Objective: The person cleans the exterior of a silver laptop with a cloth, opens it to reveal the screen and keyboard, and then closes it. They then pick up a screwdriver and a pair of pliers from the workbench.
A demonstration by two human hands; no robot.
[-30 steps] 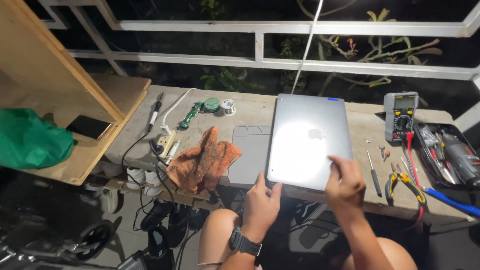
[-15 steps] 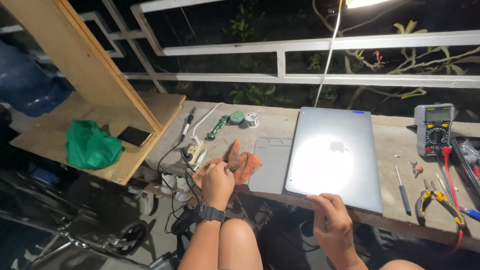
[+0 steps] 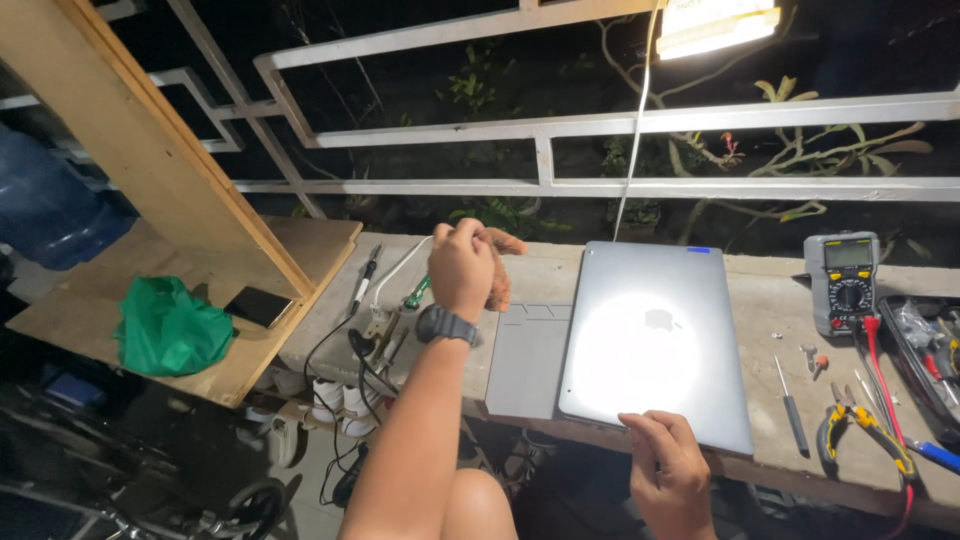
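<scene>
Concrete ledge point(image 3: 770, 330) runs across the frame under a white railing point(image 3: 700, 187); wooden shelf unit point(image 3: 150, 200) stands at its left end, slanted board leaning up and back; blue water jug point(image 3: 50, 205) behind it at far left; bright lamp point(image 3: 720, 25) hangs top right, its cord dropping toward the ledge.

Closed silver laptop point(image 3: 655, 345) lies flat on the ledge, lid up, glare spot in the middle; it overlaps the right edge of a grey work mat point(image 3: 530, 360); right hand point(image 3: 672, 478) rests at the laptop's near edge, fingers curled over the rim, thumb on top, touching it but not lifting it.

Left hand point(image 3: 462, 268), watch point(image 3: 447, 325) on the wrist, is raised above the mat's left side, closed in a fist around an orange-brown rag point(image 3: 498, 270); rag hangs off the fingers, clear of the ledge.

Green plastic bag point(image 3: 165, 328) sits crumpled on the shelf board; dark phone point(image 3: 260, 306) just beside it to the right.

Yellow-grey multimeter point(image 3: 843, 280) stands right of the laptop, red lead trailing down; open tool case point(image 3: 930, 355) at the far right edge; yellow-handled pliers point(image 3: 860, 430) near the front; thin screwdriver point(image 3: 790, 405) between pliers and laptop; power strip with tangled cables point(image 3: 375, 335) left of the mat; green-handled tool point(image 3: 415, 293) beside it, partly behind the left arm.
</scene>
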